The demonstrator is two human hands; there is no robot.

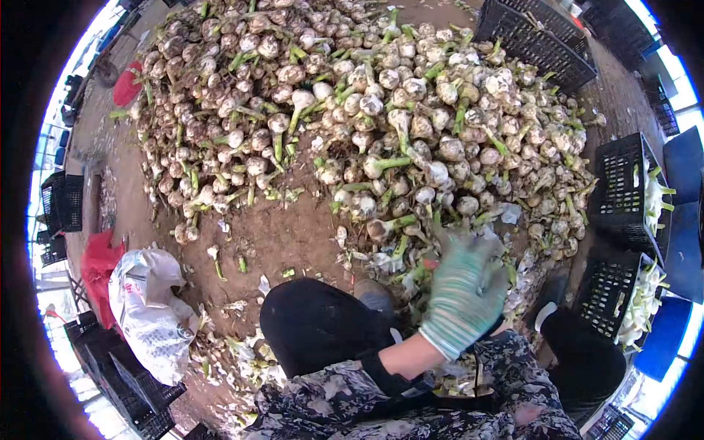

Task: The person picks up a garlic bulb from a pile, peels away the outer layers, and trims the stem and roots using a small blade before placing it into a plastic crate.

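Observation:
A large heap of garlic bulbs (381, 110) with green stalks and dirty roots covers the bare earth in front of me. My left hand (463, 290), in a green and white knit glove, reaches over the near edge of the heap with its fingers spread; it is blurred and nothing shows in its grip. A small red object (433, 262) lies by its fingers among loose skins and cut stalks. My right hand is hidden; only a patterned sleeve (517, 381) shows. My black-trousered knees (315, 323) sit on either side.
Black plastic crates stand at the back right (539, 40) and on the right, two of them (623, 183) (612, 290) holding trimmed white garlic. A white sack (147, 308), red bags (99, 268) and more black crates (121, 374) lie at my left.

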